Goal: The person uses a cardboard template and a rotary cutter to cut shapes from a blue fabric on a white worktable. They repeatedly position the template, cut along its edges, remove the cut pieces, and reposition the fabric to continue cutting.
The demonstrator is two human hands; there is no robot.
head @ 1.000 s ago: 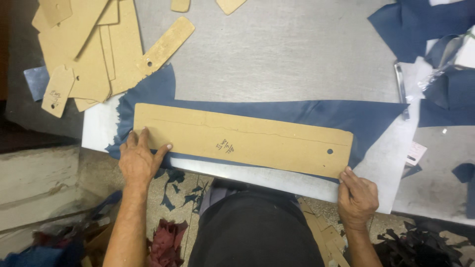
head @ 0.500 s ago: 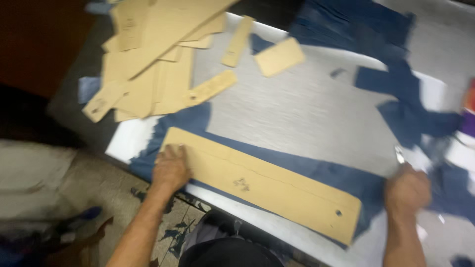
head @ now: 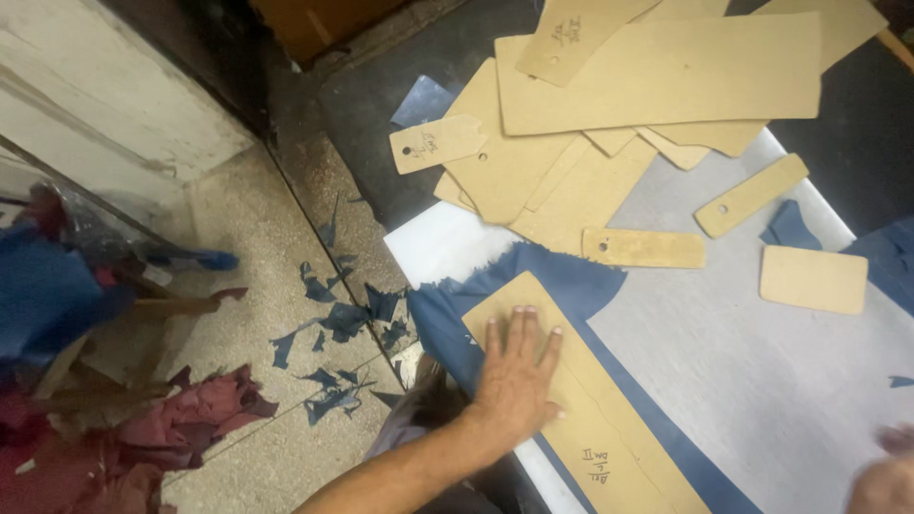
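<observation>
Speckled floor on the left carries blue fabric scraps [head: 328,324] and a heap of dark red cloth [head: 190,419]. Beside it, a grey work table [head: 762,362] holds a piece of blue fabric [head: 562,281] near its front edge. On that fabric lies a long cardboard pattern strip [head: 609,428], its long axis running from upper left to lower right, one end pointing toward the table's corner. The left hand [head: 514,376] presses flat on the strip's upper end, fingers spread, clasping nothing. Behind, a loose pile of tan cardboard templates [head: 619,105] overlaps. At the lower right edge, what seems to be the right hand [head: 881,476] shows only partly; its grip cannot be told.
</observation>
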